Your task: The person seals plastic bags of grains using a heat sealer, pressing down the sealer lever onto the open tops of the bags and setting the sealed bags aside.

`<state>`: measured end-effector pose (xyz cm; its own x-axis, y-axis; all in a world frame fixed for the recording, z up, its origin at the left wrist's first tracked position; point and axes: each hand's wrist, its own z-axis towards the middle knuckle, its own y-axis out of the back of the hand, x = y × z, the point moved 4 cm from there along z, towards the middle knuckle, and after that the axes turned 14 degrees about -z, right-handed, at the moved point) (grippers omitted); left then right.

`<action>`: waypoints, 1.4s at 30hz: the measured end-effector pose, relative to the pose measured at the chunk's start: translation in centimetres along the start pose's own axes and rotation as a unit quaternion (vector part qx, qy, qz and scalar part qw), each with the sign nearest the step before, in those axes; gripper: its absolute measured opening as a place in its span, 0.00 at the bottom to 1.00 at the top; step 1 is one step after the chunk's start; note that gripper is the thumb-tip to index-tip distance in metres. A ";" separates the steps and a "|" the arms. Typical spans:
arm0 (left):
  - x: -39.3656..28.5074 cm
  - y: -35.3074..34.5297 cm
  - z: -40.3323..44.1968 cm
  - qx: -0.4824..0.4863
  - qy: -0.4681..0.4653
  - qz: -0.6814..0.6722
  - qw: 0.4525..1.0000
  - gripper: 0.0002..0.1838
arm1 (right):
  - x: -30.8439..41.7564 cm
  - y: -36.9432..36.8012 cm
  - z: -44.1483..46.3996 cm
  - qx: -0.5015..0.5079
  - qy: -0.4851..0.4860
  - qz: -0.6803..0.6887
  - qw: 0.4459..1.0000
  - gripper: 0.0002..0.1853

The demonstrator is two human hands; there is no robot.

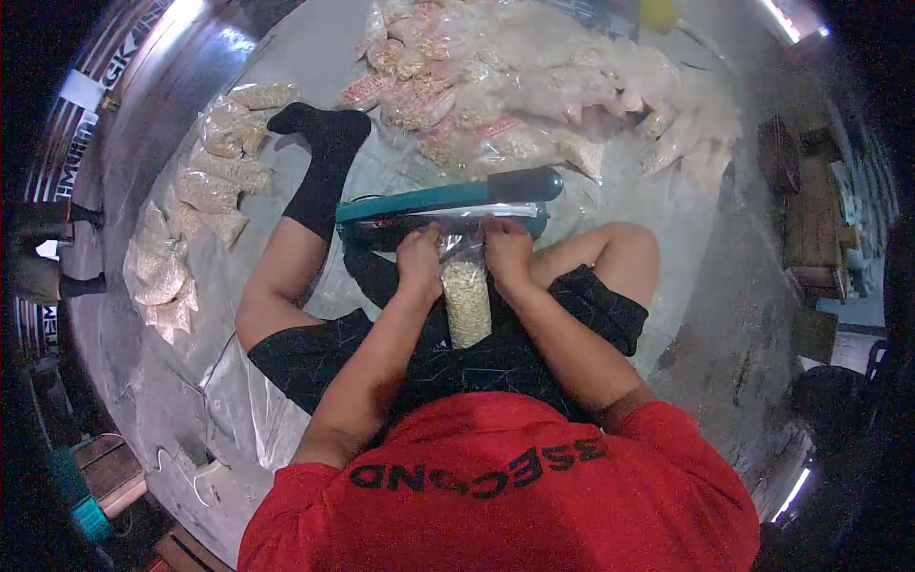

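Observation:
A clear plastic bag (467,303) filled with pale pieces hangs upright between my hands, over my lap. My left hand (419,257) is closed on the upper left corner of the bag, and my right hand (507,250) grips its upper right corner. Just beyond my fingers lies a teal bar sealer (410,202) with a black end on its raised arm. The bag's open top reaches the sealer's front edge. Whether the film lies between the sealer's jaws is hard to tell.
Many filled bags (496,86) are heaped on the plastic sheet beyond the sealer. More filled bags (214,176) lie in a curved row at the left, past my outstretched leg. Another person's feet (84,284) show at the far left. Wooden furniture (810,219) stands at the right.

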<state>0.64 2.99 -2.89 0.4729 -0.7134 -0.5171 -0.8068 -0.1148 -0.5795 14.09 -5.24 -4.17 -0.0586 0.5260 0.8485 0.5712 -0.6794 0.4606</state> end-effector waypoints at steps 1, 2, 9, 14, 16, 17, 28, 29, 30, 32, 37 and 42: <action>0.0 0.0 0.0 -0.012 -0.009 0.003 1.000 0.08 | -0.3 -0.3 0.4 -0.014 0.051 -0.028 0.998 0.18; 0.0 -0.1 0.1 -0.012 -0.008 0.004 1.000 0.08 | -1.1 -0.4 0.8 -0.014 0.050 -0.028 0.998 0.18; 0.2 0.4 1.2 0.014 -0.051 0.091 0.994 0.07 | 2.5 1.1 -1.0 -0.014 -0.003 -0.001 1.000 0.21; 1.2 1.6 2.5 -0.001 -0.041 0.037 0.998 0.06 | 1.0 1.1 0.1 0.018 -0.012 0.003 1.000 0.24; 0.6 1.3 2.3 0.050 -0.134 0.212 0.967 0.06 | 0.7 1.3 0.6 0.007 0.038 -0.147 0.988 0.21; 0.6 1.1 2.2 0.064 -0.165 0.268 0.947 0.06 | 0.2 1.6 0.5 0.008 0.038 -0.147 0.988 0.21; 1.1 2.1 3.1 0.079 -0.238 0.308 0.918 0.07 | 17.5 12.4 -3.9 -0.211 0.459 -0.229 0.832 0.14; 0.5 1.3 2.5 0.087 -0.260 0.324 0.906 0.08 | 17.6 12.1 -2.9 -0.213 0.461 -0.228 0.831 0.14; 0.4 0.6 1.9 0.057 -0.168 0.179 0.968 0.08 | 17.1 11.0 -1.7 -0.189 0.461 -0.286 0.818 0.15; 0.6 0.3 1.8 0.025 -0.075 0.022 0.997 0.08 | 14.6 9.1 0.1 -0.148 0.447 -0.383 0.795 0.15; 1.0 2.1 2.9 0.006 -0.082 0.135 0.987 0.08 | 9.4 7.2 2.2 -0.088 0.355 -0.421 0.830 0.14; 0.9 1.7 2.6 -0.019 -0.088 0.164 0.982 0.08 | 7.6 6.2 3.4 -0.064 0.319 -0.436 0.839 0.13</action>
<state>0.67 3.97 -6.01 0.2369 -0.5860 -0.7749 -0.9371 0.0726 -0.3413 19.98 -3.73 4.25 -0.8586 0.4979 0.1219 -0.0071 -0.2494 0.9684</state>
